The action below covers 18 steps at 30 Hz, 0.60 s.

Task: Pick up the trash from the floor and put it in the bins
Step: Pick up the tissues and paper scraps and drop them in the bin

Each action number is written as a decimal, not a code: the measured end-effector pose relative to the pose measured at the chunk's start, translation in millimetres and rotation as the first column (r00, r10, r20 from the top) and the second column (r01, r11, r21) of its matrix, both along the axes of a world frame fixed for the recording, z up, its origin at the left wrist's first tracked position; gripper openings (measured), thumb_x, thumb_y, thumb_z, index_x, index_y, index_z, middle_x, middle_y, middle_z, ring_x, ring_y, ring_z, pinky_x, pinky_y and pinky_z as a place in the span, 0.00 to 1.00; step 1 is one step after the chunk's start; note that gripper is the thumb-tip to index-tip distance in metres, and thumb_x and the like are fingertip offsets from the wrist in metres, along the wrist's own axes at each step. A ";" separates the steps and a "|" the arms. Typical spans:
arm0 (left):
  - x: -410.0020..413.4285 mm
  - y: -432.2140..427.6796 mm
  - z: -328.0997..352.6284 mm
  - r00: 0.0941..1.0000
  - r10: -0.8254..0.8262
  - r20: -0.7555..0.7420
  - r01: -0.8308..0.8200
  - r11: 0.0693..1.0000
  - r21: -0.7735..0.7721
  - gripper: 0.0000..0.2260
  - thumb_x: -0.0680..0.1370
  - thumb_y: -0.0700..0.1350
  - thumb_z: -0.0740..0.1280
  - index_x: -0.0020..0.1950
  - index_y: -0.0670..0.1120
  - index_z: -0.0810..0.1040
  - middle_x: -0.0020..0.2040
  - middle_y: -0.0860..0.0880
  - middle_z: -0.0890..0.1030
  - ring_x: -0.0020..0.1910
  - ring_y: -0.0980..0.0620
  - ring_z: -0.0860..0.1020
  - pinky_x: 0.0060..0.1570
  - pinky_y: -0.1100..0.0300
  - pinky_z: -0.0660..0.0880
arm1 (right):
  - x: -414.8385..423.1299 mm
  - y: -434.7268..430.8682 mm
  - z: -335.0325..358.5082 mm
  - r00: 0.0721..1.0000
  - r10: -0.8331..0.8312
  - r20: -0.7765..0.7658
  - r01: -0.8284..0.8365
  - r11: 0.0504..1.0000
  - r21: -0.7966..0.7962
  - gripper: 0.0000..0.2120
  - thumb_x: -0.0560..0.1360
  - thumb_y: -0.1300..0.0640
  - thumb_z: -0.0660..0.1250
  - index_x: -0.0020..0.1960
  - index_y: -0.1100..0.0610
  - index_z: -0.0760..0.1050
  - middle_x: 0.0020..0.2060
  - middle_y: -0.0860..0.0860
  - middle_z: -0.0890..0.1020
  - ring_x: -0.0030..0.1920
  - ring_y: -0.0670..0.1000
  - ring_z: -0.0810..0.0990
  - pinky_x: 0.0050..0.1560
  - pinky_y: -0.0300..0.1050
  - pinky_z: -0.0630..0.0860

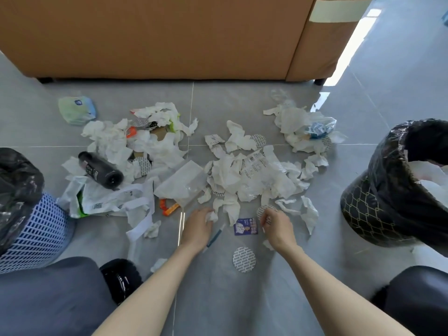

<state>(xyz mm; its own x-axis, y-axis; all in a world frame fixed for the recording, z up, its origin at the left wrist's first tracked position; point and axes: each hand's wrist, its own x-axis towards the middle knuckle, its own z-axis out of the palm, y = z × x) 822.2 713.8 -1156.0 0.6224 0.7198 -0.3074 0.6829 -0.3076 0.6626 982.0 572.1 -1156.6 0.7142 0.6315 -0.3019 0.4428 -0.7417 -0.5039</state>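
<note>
The trash [242, 175], crumpled tissues, wrappers and round foil seals, lies strewn over the grey floor [218, 299] between a blue lattice bin [36, 229] at left and a black patterned bin [371, 214] at right. At the heap's near edge the left hand [197, 226] has its fingers [202, 213] clenched round a small tissue wad [212, 217], while the right hand [276, 226] pinches a foil seal [265, 210] just beside a purple packet [245, 226]. A black bottle [100, 169] lies on its side near the blue lattice bin.
</note>
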 end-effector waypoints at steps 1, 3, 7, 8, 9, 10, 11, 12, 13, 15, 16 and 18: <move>5.5 0.7 2.4 0.999 0.006 0.045 -0.006 1.000 -0.007 0.17 0.79 0.39 0.61 0.68 0.47 0.71 0.66 0.46 0.73 0.64 0.50 0.72 0.55 0.67 0.63 | 3.7 -0.4 4.0 0.999 -0.035 -0.033 0.036 0.998 0.042 0.11 0.69 0.68 0.62 0.36 0.52 0.71 0.41 0.53 0.79 0.42 0.54 0.74 0.38 0.45 0.65; 19.2 1.1 7.5 0.993 -0.021 0.120 0.022 1.000 -0.011 0.18 0.78 0.40 0.63 0.68 0.48 0.70 0.65 0.48 0.75 0.60 0.53 0.73 0.54 0.67 0.65 | 11.7 -0.9 13.8 0.989 -0.071 -0.131 0.086 0.990 0.115 0.11 0.70 0.67 0.65 0.36 0.51 0.73 0.42 0.50 0.80 0.43 0.51 0.76 0.41 0.43 0.68; 48.4 3.4 5.6 0.990 -0.128 0.058 0.132 0.990 -0.060 0.28 0.76 0.41 0.67 0.74 0.49 0.61 0.69 0.47 0.71 0.66 0.48 0.71 0.61 0.59 0.68 | 27.0 -2.1 33.3 0.968 -0.088 -0.236 0.136 0.971 0.198 0.08 0.70 0.65 0.67 0.37 0.54 0.75 0.39 0.47 0.81 0.42 0.47 0.78 0.40 0.40 0.72; 53.6 4.0 2.8 0.988 -0.157 0.007 0.158 0.986 -0.059 0.30 0.75 0.42 0.68 0.75 0.49 0.60 0.69 0.46 0.70 0.67 0.47 0.70 0.63 0.57 0.68 | 29.4 -2.9 37.6 0.959 -0.086 -0.272 0.148 0.965 0.218 0.08 0.71 0.66 0.68 0.37 0.55 0.75 0.38 0.47 0.80 0.40 0.46 0.77 0.38 0.38 0.71; 58.2 4.8 -1.2 0.982 -0.184 -0.040 0.182 0.982 -0.057 0.31 0.75 0.43 0.69 0.75 0.49 0.58 0.70 0.45 0.70 0.68 0.46 0.69 0.65 0.56 0.67 | 32.1 -3.7 40.8 0.950 -0.076 -0.304 0.150 0.962 0.228 0.08 0.71 0.65 0.68 0.37 0.55 0.74 0.37 0.46 0.79 0.37 0.45 0.75 0.36 0.36 0.70; 61.1 5.3 -4.2 0.975 -0.207 -0.080 0.204 0.978 -0.053 0.32 0.75 0.44 0.69 0.76 0.48 0.57 0.71 0.45 0.69 0.69 0.46 0.68 0.66 0.55 0.66 | 34.3 -4.6 42.7 0.943 -0.064 -0.326 0.145 0.962 0.230 0.08 0.71 0.65 0.68 0.37 0.55 0.73 0.37 0.46 0.79 0.35 0.45 0.74 0.34 0.35 0.69; 63.3 5.9 -7.6 0.967 -0.225 -0.120 0.221 0.974 -0.047 0.33 0.75 0.44 0.69 0.76 0.49 0.57 0.71 0.45 0.68 0.70 0.45 0.67 0.65 0.55 0.66 | 36.7 -6.0 43.1 0.939 -0.057 -0.339 0.142 0.962 0.232 0.09 0.71 0.65 0.68 0.37 0.54 0.72 0.36 0.46 0.78 0.33 0.44 0.72 0.33 0.35 0.67; 63.9 7.1 -9.6 0.959 -0.236 -0.158 0.233 0.972 -0.038 0.32 0.75 0.44 0.68 0.76 0.50 0.57 0.71 0.44 0.69 0.69 0.45 0.68 0.64 0.55 0.67 | 38.8 -7.0 42.9 0.937 -0.058 -0.344 0.146 0.961 0.236 0.10 0.71 0.64 0.69 0.36 0.54 0.71 0.36 0.46 0.77 0.32 0.44 0.71 0.32 0.35 0.66; 64.4 8.0 -11.7 0.952 -0.240 -0.191 0.238 0.971 -0.034 0.31 0.75 0.44 0.67 0.75 0.50 0.58 0.69 0.44 0.70 0.67 0.44 0.69 0.62 0.55 0.68 | 41.1 -8.3 42.2 0.935 -0.061 -0.348 0.154 0.957 0.247 0.10 0.71 0.64 0.69 0.35 0.54 0.71 0.35 0.47 0.77 0.32 0.44 0.70 0.32 0.35 0.66; 63.1 9.6 -14.7 0.948 -0.229 -0.219 0.227 0.973 -0.035 0.29 0.75 0.42 0.67 0.74 0.50 0.60 0.67 0.44 0.72 0.65 0.44 0.71 0.58 0.55 0.69 | 44.2 -9.9 41.7 0.930 -0.062 -0.363 0.167 0.950 0.266 0.11 0.71 0.64 0.70 0.35 0.53 0.70 0.35 0.46 0.77 0.32 0.45 0.70 0.33 0.37 0.66; 63.0 9.7 -15.0 0.952 -0.216 -0.215 0.214 0.976 -0.035 0.28 0.75 0.42 0.67 0.73 0.50 0.61 0.66 0.44 0.73 0.64 0.44 0.72 0.57 0.55 0.69 | 45.6 -10.3 41.9 0.927 -0.058 -0.370 0.166 0.949 0.268 0.11 0.70 0.63 0.70 0.35 0.53 0.70 0.34 0.46 0.77 0.32 0.46 0.70 0.34 0.38 0.67; 64.3 9.1 -15.1 0.961 -0.193 -0.201 0.198 0.980 0.004 0.24 0.76 0.42 0.66 0.70 0.49 0.65 0.63 0.45 0.75 0.62 0.45 0.73 0.52 0.58 0.68 | 47.6 -10.9 42.0 0.922 -0.049 -0.384 0.164 0.948 0.272 0.11 0.70 0.63 0.70 0.35 0.53 0.70 0.33 0.46 0.77 0.32 0.46 0.70 0.34 0.39 0.67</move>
<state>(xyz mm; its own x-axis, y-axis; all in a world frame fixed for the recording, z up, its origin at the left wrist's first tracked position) 886.5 722.9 -1171.1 0.6799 0.5991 -0.4229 0.7249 -0.4623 0.5106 1029.6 561.2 -1114.6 0.6560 0.6585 -0.3689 0.1102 -0.5671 -0.8163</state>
